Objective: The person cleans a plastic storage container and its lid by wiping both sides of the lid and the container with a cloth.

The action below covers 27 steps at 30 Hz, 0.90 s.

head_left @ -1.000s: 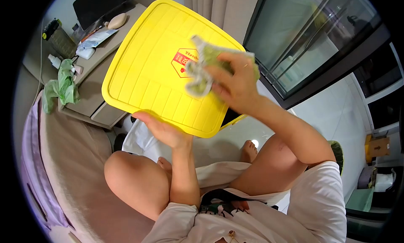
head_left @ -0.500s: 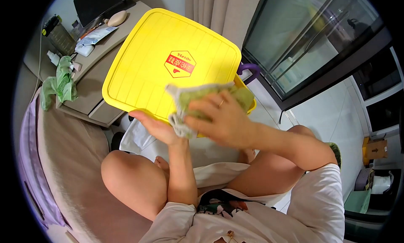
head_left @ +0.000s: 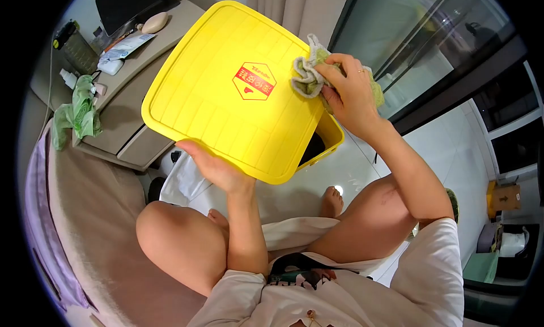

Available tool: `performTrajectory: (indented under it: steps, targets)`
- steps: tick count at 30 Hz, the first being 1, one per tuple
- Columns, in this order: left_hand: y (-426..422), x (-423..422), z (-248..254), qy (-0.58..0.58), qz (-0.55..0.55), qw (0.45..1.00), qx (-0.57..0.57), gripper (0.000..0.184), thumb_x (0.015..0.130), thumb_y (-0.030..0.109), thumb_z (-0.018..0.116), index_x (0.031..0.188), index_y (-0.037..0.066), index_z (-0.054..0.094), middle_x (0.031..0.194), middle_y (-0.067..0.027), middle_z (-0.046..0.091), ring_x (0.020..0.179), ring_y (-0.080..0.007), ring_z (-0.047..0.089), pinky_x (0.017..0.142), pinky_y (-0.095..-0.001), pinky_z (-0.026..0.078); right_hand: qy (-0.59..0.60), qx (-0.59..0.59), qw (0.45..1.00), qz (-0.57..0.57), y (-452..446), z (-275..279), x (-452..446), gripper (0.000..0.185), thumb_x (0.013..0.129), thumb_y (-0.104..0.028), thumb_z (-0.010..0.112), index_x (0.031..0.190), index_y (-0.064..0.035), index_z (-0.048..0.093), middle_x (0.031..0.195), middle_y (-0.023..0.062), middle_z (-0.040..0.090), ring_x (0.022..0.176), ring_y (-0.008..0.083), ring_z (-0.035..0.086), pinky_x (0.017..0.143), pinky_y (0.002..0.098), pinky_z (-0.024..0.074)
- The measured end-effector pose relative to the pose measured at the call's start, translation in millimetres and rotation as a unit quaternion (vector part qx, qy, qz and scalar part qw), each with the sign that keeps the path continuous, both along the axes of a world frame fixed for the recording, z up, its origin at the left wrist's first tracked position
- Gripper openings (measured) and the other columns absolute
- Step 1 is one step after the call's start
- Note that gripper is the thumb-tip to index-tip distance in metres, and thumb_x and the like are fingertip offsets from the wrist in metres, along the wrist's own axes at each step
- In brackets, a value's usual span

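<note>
A yellow plastic lid with ridges and a red-and-yellow label is tilted toward me. My left hand supports its near edge, thumb on the rim and the other fingers hidden underneath. My right hand grips a crumpled green-and-grey cloth against the lid's upper right edge. Below the lid, a yellow box stands on the floor, partly covered from view, with something dark inside.
On the left, a desk carries a bottle, packets and a monitor. A green plastic bag hangs at its edge. A beige sofa lies left of my legs. A glass door stands at right.
My right hand has moved the cloth from the lid's near right part up to its right edge. The lid has shifted slightly and tilted, uncovering more of the box.
</note>
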State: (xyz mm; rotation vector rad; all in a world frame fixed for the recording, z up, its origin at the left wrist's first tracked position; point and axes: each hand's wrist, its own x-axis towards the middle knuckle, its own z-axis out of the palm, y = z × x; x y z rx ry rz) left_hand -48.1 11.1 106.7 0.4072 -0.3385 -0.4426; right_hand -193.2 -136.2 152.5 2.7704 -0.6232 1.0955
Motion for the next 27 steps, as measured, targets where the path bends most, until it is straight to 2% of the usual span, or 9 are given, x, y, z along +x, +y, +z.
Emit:
performTrajectory:
  steps: [4,7,8,10,13,16,22,24,27]
  targets:
    - [0,-1,0,0.006,-0.011,1.0,-0.019,0.059,0.094,0.048,0.03,0.135,0.006,0.028,0.136,-0.0081,0.035,0.12,-0.0229,0.039,0.1,-0.0368,0.033,0.028,0.037,0.999,0.004,15,-2,-3,0.033,0.066,-0.007,0.065,0.098,-0.0143,0.059,0.106,0.0064,0.051,0.092,0.0271,0.049,0.073,0.0388,0.0367]
    - [-3,0,-2,0.005,0.008,1.0,-0.018,0.059,0.094,0.048,0.03,0.135,0.005,0.028,0.136,-0.0084,0.035,0.12,-0.0228,0.04,0.099,-0.0364,0.033,0.058,0.013,0.992,0.108,46,-11,7,0.029,0.069,-0.012,0.063,0.097,-0.0142,0.058,0.105,0.0063,0.05,0.09,0.0261,0.05,0.072,0.038,0.038]
    - [-3,1,-3,0.004,0.007,1.0,-0.018,0.059,0.094,0.048,0.03,0.135,0.005,0.028,0.136,-0.0084,0.035,0.12,-0.0228,0.04,0.099,-0.0364,0.033,0.07,0.011,0.988,0.138,60,-16,8,0.034,0.064,-0.01,0.064,0.097,-0.0149,0.058,0.104,0.0059,0.051,0.09,0.0252,0.05,0.071,0.0371,0.0382]
    - [-2,3,-5,0.012,0.079,0.992,0.1,0.061,0.094,0.049,0.026,0.134,0.003,0.028,0.135,-0.0097,0.035,0.119,-0.0217,0.039,0.099,-0.0335,0.031,0.082,0.008,0.982,0.168,80,-18,8,0.038,0.06,-0.009,0.065,0.097,-0.0156,0.059,0.102,0.0055,0.051,0.089,0.0243,0.05,0.069,0.0363,0.0383]
    - [1,14,-20,-0.026,0.08,0.989,0.117,0.06,0.094,0.049,0.031,0.134,0.005,0.028,0.136,-0.0087,0.035,0.119,-0.023,0.041,0.098,-0.0356,0.034,0.102,-0.001,0.966,0.238,90,-14,8,0.037,0.061,-0.01,0.065,0.097,-0.0163,0.059,0.104,0.0045,0.051,0.088,0.0236,0.049,0.071,0.0378,0.0383]
    - [-3,3,-3,0.019,0.056,0.996,0.06,0.06,0.095,0.048,0.026,0.134,0.003,0.028,0.135,-0.01,0.035,0.117,-0.0214,0.041,0.099,-0.0335,0.032,0.109,-0.005,0.968,0.225,69,-11,7,0.036,0.061,-0.009,0.064,0.096,-0.0165,0.059,0.105,0.005,0.05,0.087,0.0244,0.049,0.073,0.0379,0.0382]
    - [-4,2,-5,0.021,0.035,0.999,0.019,0.057,0.094,0.047,0.03,0.134,0.006,0.029,0.136,-0.0085,0.035,0.119,-0.0237,0.041,0.099,-0.0366,0.034,0.059,0.015,0.994,0.087,8,-1,2,0.034,0.067,-0.007,0.063,0.1,-0.0149,0.059,0.104,0.0055,0.051,0.093,0.0277,0.048,0.075,0.0386,0.037]
    - [-5,1,-5,0.025,0.004,1.0,-0.008,0.057,0.095,0.047,0.03,0.134,0.006,0.029,0.135,-0.0087,0.036,0.119,-0.0237,0.041,0.099,-0.0365,0.034,0.018,0.031,0.999,-0.002,-5,-2,-4,0.033,0.068,-0.004,0.063,0.1,-0.0121,0.06,0.104,0.0082,0.05,0.093,0.0297,0.048,0.075,0.038,0.0372]
    - [-4,2,-9,0.046,-0.017,0.998,-0.039,0.056,0.095,0.046,0.029,0.133,0.006,0.03,0.133,-0.0089,0.038,0.118,-0.0235,0.042,0.098,-0.036,0.034,0.028,0.035,0.999,-0.005,-4,-4,-6,0.032,0.069,-0.003,0.062,0.1,-0.0112,0.06,0.103,0.0099,0.05,0.092,0.0304,0.048,0.075,0.038,0.0374]
